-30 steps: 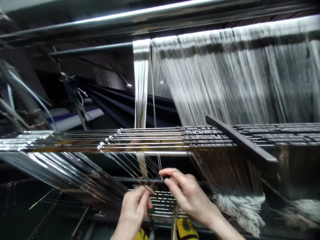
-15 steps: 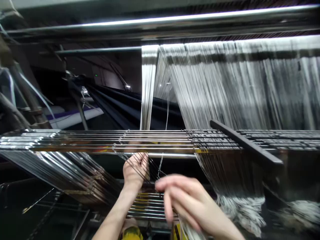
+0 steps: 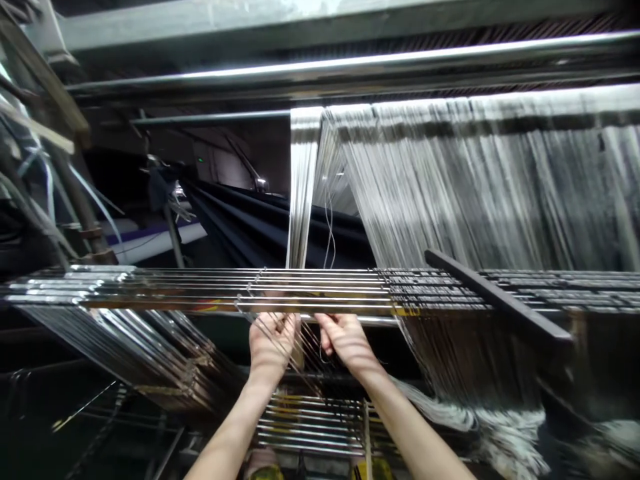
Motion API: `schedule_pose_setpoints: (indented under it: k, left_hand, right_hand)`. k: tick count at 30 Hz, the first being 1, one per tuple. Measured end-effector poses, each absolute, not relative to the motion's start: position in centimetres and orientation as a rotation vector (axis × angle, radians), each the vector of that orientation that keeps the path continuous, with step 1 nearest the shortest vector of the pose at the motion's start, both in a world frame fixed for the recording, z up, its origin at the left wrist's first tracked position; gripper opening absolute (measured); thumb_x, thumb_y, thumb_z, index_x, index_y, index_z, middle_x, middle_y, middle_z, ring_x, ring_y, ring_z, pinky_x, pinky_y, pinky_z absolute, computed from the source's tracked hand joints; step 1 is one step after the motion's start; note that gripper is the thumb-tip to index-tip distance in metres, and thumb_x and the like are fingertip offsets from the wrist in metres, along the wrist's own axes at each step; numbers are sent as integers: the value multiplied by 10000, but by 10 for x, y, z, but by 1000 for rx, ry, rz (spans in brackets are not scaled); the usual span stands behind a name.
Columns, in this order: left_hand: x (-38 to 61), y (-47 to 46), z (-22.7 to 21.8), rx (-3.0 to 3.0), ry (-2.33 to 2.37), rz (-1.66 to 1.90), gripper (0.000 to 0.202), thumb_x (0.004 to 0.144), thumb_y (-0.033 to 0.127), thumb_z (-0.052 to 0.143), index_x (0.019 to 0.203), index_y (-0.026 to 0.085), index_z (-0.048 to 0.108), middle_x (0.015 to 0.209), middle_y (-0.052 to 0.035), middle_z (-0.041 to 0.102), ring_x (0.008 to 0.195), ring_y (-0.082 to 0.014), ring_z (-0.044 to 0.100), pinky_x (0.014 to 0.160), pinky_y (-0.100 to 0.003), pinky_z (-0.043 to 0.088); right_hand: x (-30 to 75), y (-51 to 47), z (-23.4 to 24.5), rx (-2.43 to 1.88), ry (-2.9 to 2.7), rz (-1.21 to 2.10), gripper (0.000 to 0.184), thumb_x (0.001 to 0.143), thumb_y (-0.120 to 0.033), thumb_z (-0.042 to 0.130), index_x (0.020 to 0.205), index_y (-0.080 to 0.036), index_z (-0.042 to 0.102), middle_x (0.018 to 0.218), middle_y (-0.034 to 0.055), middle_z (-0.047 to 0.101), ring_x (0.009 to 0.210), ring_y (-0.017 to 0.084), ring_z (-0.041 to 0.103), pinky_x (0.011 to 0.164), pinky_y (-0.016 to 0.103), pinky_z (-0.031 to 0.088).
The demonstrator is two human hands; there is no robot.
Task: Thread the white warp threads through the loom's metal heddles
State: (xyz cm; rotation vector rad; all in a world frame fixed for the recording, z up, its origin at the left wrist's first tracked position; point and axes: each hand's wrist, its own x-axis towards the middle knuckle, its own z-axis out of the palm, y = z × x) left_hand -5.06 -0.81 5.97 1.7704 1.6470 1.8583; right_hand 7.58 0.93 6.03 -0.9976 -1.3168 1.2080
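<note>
My left hand (image 3: 271, 345) and my right hand (image 3: 349, 343) are raised side by side just under the loom's shiny metal rods (image 3: 200, 291), fingertips among fine slanting wires or threads (image 3: 310, 350). The fingers of both hands sit close to these strands, but I cannot tell whether either hand pinches one. Above them a narrow band of pale warp threads (image 3: 303, 187) hangs beside the wide warp sheet (image 3: 475, 187). A few loose fine threads (image 3: 329, 227) dangle between the two.
A dark bar (image 3: 500, 300) lies slantwise across the rods at right. Lower metal rods (image 3: 310, 427) run beneath my forearms, and a white thread fringe (image 3: 510, 433) hangs at lower right. A steel roller (image 3: 350, 63) crosses overhead. Dark cloth rolls (image 3: 240, 213) stretch into the background.
Both hands have risen from low among the lower rods to just under the upper rods. My right hand has come up beside my left, and the whole view has shifted slightly.
</note>
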Motion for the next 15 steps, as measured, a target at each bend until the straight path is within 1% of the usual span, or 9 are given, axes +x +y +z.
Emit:
schedule_pose_setpoints:
  k: [2,4,5,7,9,10,12,15]
  left_hand:
    - [-49,-7,64,1737,1668,1872,222,675,205,563,455,208,531,437,-5,535,444,-162,547,491,-277,460]
    - [-46,-8,64,1732,1670,1878,207,678,197,546,472,207,533,459,-4,544,443,-157,545,482,-270,461]
    - [-45,-10,63,1739,1659,1875,166,668,190,552,503,204,563,498,-12,571,470,-160,561,500,-270,473]
    - [-44,-13,59,1848,1614,1821,98,656,172,560,641,198,654,658,-42,652,590,-179,611,589,-280,506]
    - [-45,-16,54,2010,1609,1753,193,667,154,547,781,204,694,813,-65,682,730,-200,627,700,-298,511]
    - [-47,-16,51,2073,1626,1730,224,681,152,533,821,206,698,848,-72,683,773,-207,621,737,-310,506]
    - [-52,-14,47,2138,1686,1705,236,713,166,508,847,207,698,830,-74,680,779,-213,612,751,-328,503]
    - [-57,-10,42,2154,1747,1677,236,731,172,494,845,209,697,780,-58,669,729,-203,609,720,-322,507]
  right_hand:
    - [76,10,60,-964,-1334,1258,329,656,-387,596,448,-164,471,312,-48,451,256,50,365,310,167,291]
    - [79,9,59,-951,-1293,1265,367,651,-408,593,421,-172,432,309,-53,428,255,44,350,303,166,277]
    - [83,8,57,-949,-1258,1252,372,654,-424,581,428,-178,417,307,-64,407,252,37,328,294,162,258]
    - [90,6,55,-943,-1196,1226,334,652,-446,564,489,-180,444,304,-87,378,246,32,291,279,155,227]
    - [94,5,53,-932,-1192,1215,292,644,-449,565,582,-170,508,296,-97,380,239,37,280,271,154,221]
    - [93,5,53,-928,-1212,1210,289,642,-449,567,612,-164,529,294,-96,391,236,39,284,270,155,227]
    - [86,6,55,-924,-1267,1202,290,636,-443,579,595,-159,539,298,-80,421,239,45,318,277,158,257]
    - [73,9,60,-936,-1307,1200,301,605,-422,622,503,-166,499,313,-57,453,254,58,381,295,167,306]
